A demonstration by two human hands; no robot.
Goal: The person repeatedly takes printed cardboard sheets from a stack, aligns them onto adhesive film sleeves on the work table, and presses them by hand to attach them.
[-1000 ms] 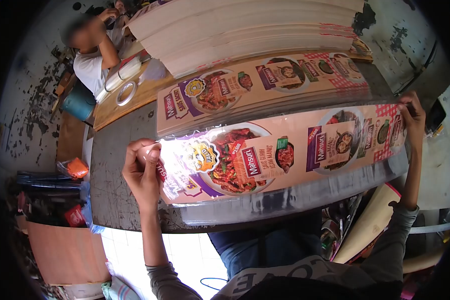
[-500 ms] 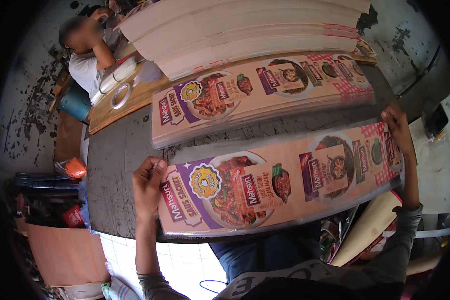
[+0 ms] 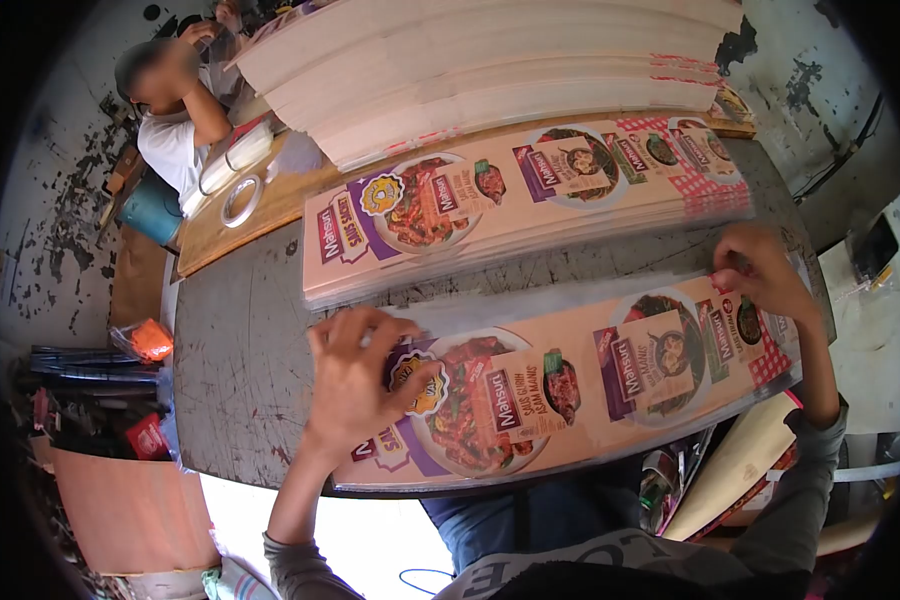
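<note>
A long printed food banner (image 3: 570,395) in a clear plastic sleeve lies along the near edge of the table. My left hand (image 3: 360,380) is over its left end, fingers apart and thumb stretched across the yellow badge. At the upper right edge my right hand (image 3: 770,275) is closed, its fingers curled and the tips close together; what they pinch, if anything, is too small to make out. Just beyond lies a stack of matching banners (image 3: 490,200) in plastic.
A tall pile of pale sheets (image 3: 490,75) rises at the back on a wooden board (image 3: 205,240). A roll of tape (image 3: 241,201) lies on that board. Another person (image 3: 175,120) sits at the back left. The grey table (image 3: 240,350) has a rounded, scratched surface.
My left hand has left the banner's left edge and moved up and right over it, fingers spreading. My right hand has shifted left and down from the right corner. The banner has slid slightly nearer.
</note>
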